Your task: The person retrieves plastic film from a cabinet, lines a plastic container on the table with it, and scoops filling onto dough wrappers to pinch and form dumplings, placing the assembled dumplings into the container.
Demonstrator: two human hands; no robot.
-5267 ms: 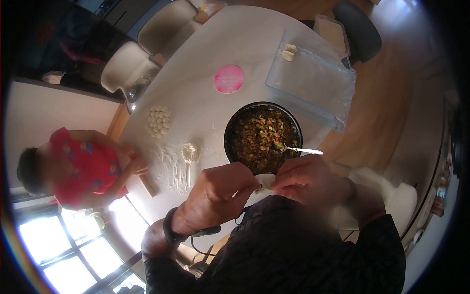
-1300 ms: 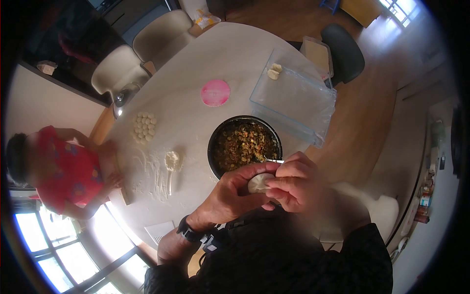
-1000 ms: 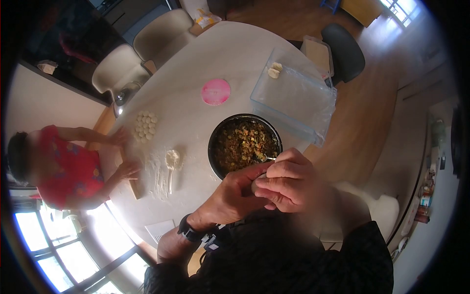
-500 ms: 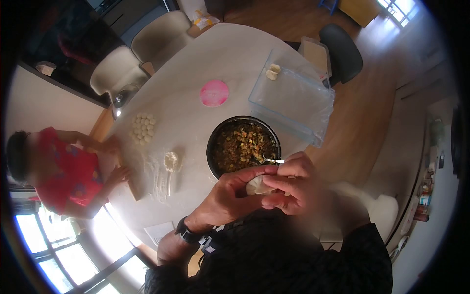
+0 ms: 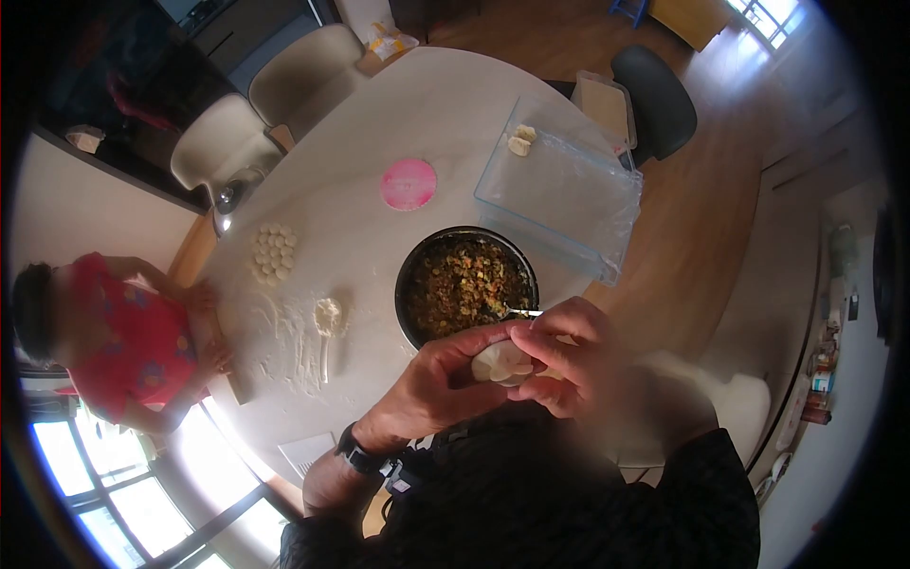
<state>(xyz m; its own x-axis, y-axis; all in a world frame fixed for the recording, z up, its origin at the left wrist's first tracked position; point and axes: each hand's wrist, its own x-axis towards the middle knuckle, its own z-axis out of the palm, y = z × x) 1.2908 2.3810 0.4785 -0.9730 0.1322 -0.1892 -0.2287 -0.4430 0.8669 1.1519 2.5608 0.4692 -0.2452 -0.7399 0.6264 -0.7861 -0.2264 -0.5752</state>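
A pale, pleated dough dumpling (image 5: 500,362) is cupped in my left hand (image 5: 431,379), just past the near rim of a dark bowl. My right hand (image 5: 564,358) pinches the dumpling's right edge between thumb and fingers. The round bowl (image 5: 402,313) holds a chopped brown, green and orange filling (image 5: 469,280). A metal spoon (image 5: 523,312) rests in the filling, its handle pointing right toward my right hand.
A glass tray (image 5: 559,190) with a few dumplings lies at the back right. A pink disc (image 5: 409,184), several dough balls (image 5: 274,254) and a floury scoop (image 5: 326,318) sit on the table (image 5: 351,142). At the left, a co-worker in red (image 5: 142,332) handles a wooden board (image 5: 227,375).
The flat wrapper held between both my hands has become a gathered, pleated dumpling. My left hand has turned to cup it. The co-worker's hands have shifted along the board.
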